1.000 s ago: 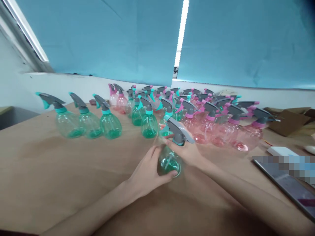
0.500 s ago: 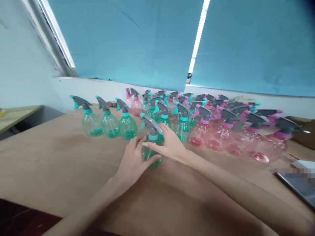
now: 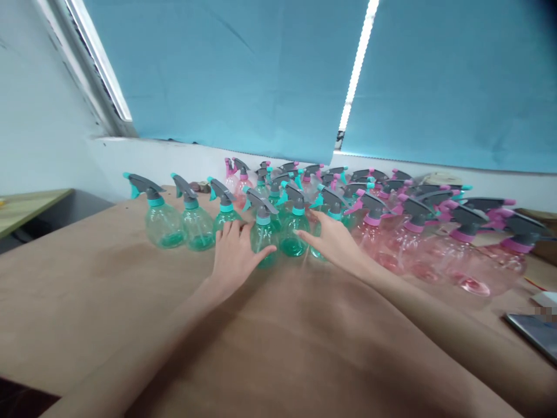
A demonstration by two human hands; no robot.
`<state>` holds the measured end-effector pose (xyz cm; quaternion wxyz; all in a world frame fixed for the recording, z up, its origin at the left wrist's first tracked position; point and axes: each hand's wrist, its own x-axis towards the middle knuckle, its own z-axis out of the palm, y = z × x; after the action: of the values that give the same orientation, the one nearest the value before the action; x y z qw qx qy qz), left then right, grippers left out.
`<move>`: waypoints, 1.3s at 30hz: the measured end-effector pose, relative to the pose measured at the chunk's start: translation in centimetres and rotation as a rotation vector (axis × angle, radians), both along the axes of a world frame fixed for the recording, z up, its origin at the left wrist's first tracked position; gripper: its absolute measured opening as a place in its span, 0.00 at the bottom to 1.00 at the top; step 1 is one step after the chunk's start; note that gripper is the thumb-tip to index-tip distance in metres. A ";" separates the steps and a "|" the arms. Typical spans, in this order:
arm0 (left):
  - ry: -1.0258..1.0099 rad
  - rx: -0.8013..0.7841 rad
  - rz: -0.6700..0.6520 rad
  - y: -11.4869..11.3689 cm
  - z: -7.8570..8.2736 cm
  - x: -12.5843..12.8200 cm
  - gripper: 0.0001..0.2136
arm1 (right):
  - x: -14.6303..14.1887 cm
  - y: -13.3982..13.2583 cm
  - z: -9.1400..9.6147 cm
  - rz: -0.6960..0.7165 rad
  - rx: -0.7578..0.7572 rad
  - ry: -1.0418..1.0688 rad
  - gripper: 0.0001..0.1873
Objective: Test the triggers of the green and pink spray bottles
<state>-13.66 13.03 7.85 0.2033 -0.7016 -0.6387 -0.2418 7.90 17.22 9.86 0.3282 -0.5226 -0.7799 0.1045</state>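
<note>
A green spray bottle (image 3: pixel 263 235) with a grey trigger head stands upright on the brown table (image 3: pixel 108 290), at the right end of a row of green spray bottles (image 3: pixel 191 223). My left hand (image 3: pixel 232 258) cups its body from the near side, thumb against the glassy wall. My right hand (image 3: pixel 333 241) hovers just to the right with fingers stretched out, holding nothing, in front of another green bottle (image 3: pixel 292 232).
Behind and to the right stand several more green and pink spray bottles (image 3: pixel 418 232). A flat dark device (image 3: pixel 537 332) lies at the table's right edge. Blue blinds (image 3: pixel 243 75) hang over the sill behind. A second tabletop (image 3: pixel 26 206) shows at far left.
The green bottle was carried away from me and set down at the end of the green row. My right hand has come off its trigger head and opened.
</note>
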 end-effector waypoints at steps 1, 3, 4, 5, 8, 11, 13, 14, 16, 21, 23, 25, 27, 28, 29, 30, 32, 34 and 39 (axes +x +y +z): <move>0.009 0.005 -0.001 0.3 0.1 0.0 0.26 | -0.2 0.2 0.0 -0.001 -0.025 -0.006 0.34; 0.021 0.009 0.000 0.8 0.4 -0.1 0.25 | -0.7 0.6 0.1 -0.005 -0.063 -0.007 0.35; 0.030 0.011 0.003 1.0 0.6 -0.2 0.25 | -0.9 0.8 0.2 -0.006 -0.076 -0.005 0.36; 0.042 0.013 0.007 1.2 0.7 -0.2 0.24 | -1.1 1.1 0.2 -0.008 -0.093 -0.003 0.36; 0.079 0.019 0.012 1.8 1.1 -0.2 0.25 | -1.7 1.7 0.2 -0.010 -0.141 -0.002 0.38; 0.094 0.025 0.017 2.3 1.1 -0.2 0.29 | -2.2 2.3 0.2 -0.017 -0.172 0.001 0.38; 0.103 0.030 0.028 2.6 1.0 -0.3 0.31 | -2.4 2.5 0.1 -0.018 -0.185 0.004 0.36; 0.105 0.031 0.036 2.8 0.9 -0.4 0.31 | -2.5 2.6 0.0 -0.015 -0.188 0.005 0.36; 0.096 0.033 0.043 3.1 0.6 -0.4 0.29 | -2.6 2.7 -0.2 -0.011 -0.183 0.009 0.35; 0.032 0.042 0.011 3.1 0.4 -0.3 0.27 | -2.3 2.7 -0.5 -0.017 -0.141 -0.004 0.34; -0.005 0.043 -0.001 2.6 0.5 -0.2 0.28 | -2.1 2.5 -0.6 -0.019 -0.126 -0.020 0.32; -0.047 0.044 -0.009 1.9 0.8 0.1 0.29 | -1.9 2.1 -0.6 -0.024 -0.106 -0.040 0.31; -0.066 0.047 -0.014 0.9 1.0 0.3 0.30 | -1.6 1.4 -0.5 -0.030 -0.080 -0.063 0.31; -0.063 0.049 -0.018 0.3 1.0 0.5 0.30 | -1.5 0.9 -0.5 -0.030 -0.068 -0.075 0.30; -0.062 0.048 -0.026 -0.4 1.0 0.7 0.29 | -1.3 0.4 -0.5 -0.029 -0.059 -0.085 0.30; -0.062 0.040 -0.045 -1.1 0.9 0.9 0.28 | -1.1 -0.2 -0.4 -0.028 -0.052 -0.093 0.30; -0.082 -0.002 -0.127 -2.6 0.4 1.6 0.27 | -0.4 -1.5 -0.4 -0.028 -0.042 -0.109 0.31; -0.162 -0.097 -0.237 -4.1 -0.4 2.5 0.27 | 0.5 -2.9 -0.4 -0.026 -0.030 -0.126 0.32; -0.474 -0.364 -0.417 -6.6 -2.4 5.9 0.38 | 3.1 -6.6 -0.6 0.015 0.009 -0.149 0.28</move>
<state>-7.71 6.43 5.48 -0.1322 -0.7661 -0.5437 -0.3163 11.00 10.64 9.27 0.2707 -0.5215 -0.8066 0.0643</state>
